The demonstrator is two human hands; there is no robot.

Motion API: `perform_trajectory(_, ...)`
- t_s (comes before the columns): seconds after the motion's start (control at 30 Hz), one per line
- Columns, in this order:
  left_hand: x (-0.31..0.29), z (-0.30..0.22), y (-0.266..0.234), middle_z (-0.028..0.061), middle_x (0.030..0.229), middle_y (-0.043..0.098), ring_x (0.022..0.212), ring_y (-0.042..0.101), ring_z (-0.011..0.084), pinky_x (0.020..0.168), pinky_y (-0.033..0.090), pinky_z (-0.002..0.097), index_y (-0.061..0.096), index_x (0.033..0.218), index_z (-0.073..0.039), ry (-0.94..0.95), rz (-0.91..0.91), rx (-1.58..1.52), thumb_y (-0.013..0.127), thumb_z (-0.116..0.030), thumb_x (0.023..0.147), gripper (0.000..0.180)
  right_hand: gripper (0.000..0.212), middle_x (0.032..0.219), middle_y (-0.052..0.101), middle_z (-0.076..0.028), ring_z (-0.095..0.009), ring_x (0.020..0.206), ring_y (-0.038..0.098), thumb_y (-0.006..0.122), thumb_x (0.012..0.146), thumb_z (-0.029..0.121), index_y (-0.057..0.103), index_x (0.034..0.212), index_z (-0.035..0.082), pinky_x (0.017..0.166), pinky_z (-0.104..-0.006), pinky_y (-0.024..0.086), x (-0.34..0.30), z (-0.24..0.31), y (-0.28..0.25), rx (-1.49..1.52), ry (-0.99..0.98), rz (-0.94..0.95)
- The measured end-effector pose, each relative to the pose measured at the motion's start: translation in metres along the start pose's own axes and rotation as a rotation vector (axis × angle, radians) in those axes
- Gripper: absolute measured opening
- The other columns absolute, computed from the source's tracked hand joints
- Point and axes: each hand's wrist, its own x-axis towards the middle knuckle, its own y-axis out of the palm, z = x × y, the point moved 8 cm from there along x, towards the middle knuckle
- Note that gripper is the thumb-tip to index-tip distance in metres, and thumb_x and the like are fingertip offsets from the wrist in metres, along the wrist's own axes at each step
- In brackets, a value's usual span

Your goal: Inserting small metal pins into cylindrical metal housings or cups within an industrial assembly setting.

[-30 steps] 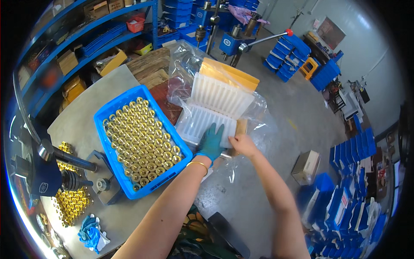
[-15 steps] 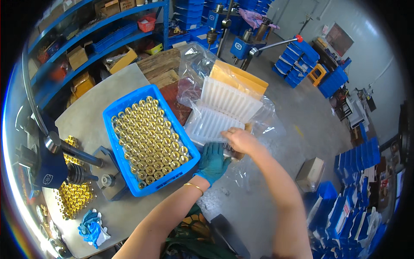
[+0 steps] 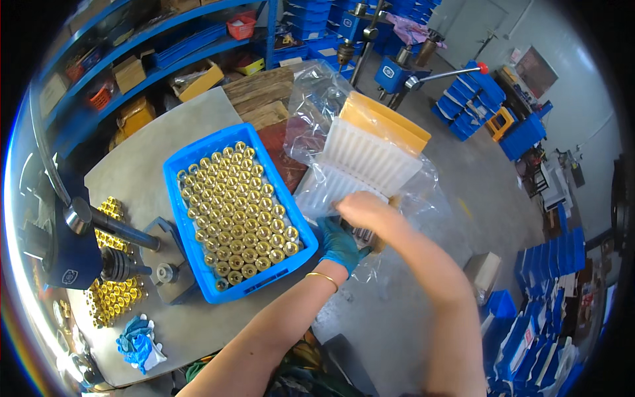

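One gloved hand (image 3: 339, 246), one bare hand (image 3: 362, 210) at tray (image 3: 326, 187) edge, grips unclear; floor (image 3: 466, 231) rightward.

No words or numbers can be read. Far left of the left hand (image 3: 340, 246), a small white emblem (image 3: 69, 276) marks the dark drill (image 3: 66, 255). Beyond both hands, similar emblems show on two blue drills (image 3: 400, 79). Right of the right hand (image 3: 362, 210), a blue bin (image 3: 516, 362) bears a label (image 3: 527, 339) with reddish print, illegible.
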Motion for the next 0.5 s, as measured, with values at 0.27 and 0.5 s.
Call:
perform_trajectory(0.27, -0.011, -0.023, 0.015, 0.0102, 0.139, 0.038, 0.125, 0.035, 0.0295, 0.104, 0.025, 0.0479, 0.032, 0.142, -0.014, 0.110, 0.355, -0.155, 0.058, -0.064, 0.078, 0.086, 0.022, 0.089, 0.068, -0.019, -0.037, 0.083, 0.066, 0.054, 0.077, 0.008, 0.070, 0.090, 0.001, 0.070, -0.0444, 0.053, 0.009, -0.006, -0.002, 0.032, -0.072, 0.147)
perform_trajectory(0.5, 0.001, 0.007, 0.020, 0.0138, 0.124, 0.056, 0.114, 0.049, 0.0356, 0.101, 0.029, 0.0504, 0.046, 0.134, -0.013, 0.239, 0.902, -1.267, 0.061, -0.063, 0.075, 0.079, 0.044, 0.090, 0.067, -0.017, -0.033, 0.085, 0.066, 0.047, 0.086, 0.010, 0.054, 0.129, 0.008, 0.070, -0.0423, 0.053, -0.025, -0.008, 0.008, 0.000, -0.008, -0.069)
